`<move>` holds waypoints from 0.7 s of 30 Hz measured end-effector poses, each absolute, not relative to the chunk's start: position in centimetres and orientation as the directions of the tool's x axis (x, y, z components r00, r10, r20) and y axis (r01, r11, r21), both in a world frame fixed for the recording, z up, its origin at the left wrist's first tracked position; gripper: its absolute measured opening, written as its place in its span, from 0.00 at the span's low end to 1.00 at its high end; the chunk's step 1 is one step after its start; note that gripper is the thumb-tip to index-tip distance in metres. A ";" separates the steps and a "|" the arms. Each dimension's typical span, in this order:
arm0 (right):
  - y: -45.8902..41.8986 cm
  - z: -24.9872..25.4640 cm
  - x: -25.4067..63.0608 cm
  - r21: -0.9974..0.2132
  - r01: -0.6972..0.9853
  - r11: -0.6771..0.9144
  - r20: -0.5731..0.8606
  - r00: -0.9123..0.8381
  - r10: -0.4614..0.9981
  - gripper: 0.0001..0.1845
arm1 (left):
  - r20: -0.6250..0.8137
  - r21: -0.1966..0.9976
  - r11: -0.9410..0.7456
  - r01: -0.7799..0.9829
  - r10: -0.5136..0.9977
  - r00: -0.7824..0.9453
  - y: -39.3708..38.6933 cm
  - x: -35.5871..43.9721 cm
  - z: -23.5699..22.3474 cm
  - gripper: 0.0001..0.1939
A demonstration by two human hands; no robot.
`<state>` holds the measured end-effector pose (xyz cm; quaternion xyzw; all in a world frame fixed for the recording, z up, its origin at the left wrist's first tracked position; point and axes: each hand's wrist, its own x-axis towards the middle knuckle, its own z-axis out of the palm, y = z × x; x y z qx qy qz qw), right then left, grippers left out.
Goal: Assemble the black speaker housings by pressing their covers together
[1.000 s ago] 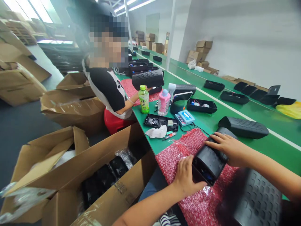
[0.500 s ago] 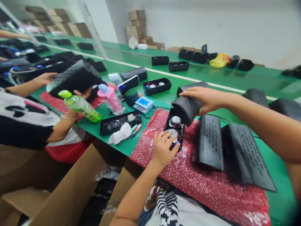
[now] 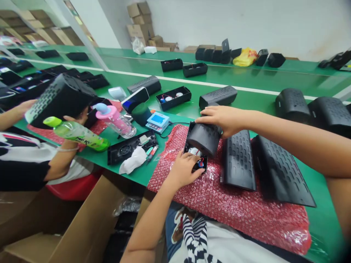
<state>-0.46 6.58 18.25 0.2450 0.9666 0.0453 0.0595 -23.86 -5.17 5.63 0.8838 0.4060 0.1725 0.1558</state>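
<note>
My right hand [image 3: 221, 118] grips a curved black speaker cover [image 3: 204, 137] and holds it tilted over an open black speaker base [image 3: 196, 160] with round drivers and wires inside. My left hand [image 3: 185, 170] rests on the near end of that base, fingers curled on its edge. Both lie on a sheet of red bubble wrap [image 3: 219, 204] on the green table. Two more perforated black covers [image 3: 238, 159] [image 3: 279, 171] lie flat just right of the base.
A co-worker at the left holds a black speaker shell [image 3: 60, 96]. A green bottle [image 3: 75, 132], a pink bottle [image 3: 115, 118], a blue meter [image 3: 157, 121], a black tray [image 3: 131, 145] and a white rag [image 3: 133, 164] stand between us. An open cardboard box [image 3: 90, 219] sits below the table edge.
The view swung right from the box and co-worker to the bubble wrap. My right hand lifted the cover off the base, then lowered it back toward it; my left hand stayed on the base.
</note>
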 end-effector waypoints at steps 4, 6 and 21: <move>5.6 17.5 -1.8 0.167 0.422 0.891 -0.175 -0.877 0.448 0.59 | 0.208 0.381 -0.627 0.679 0.774 0.598 -5.2 -23.7 5.2 0.17; 5.3 17.0 -2.1 0.186 0.399 0.898 -0.193 -0.881 0.431 0.60 | 0.231 0.397 -0.608 0.687 0.791 0.566 -5.3 -23.8 5.0 0.16; 5.5 13.5 -5.9 0.259 0.208 0.943 -0.385 -0.873 0.299 0.53 | 0.178 0.700 -0.346 0.625 0.932 0.316 -7.0 -27.9 1.6 0.42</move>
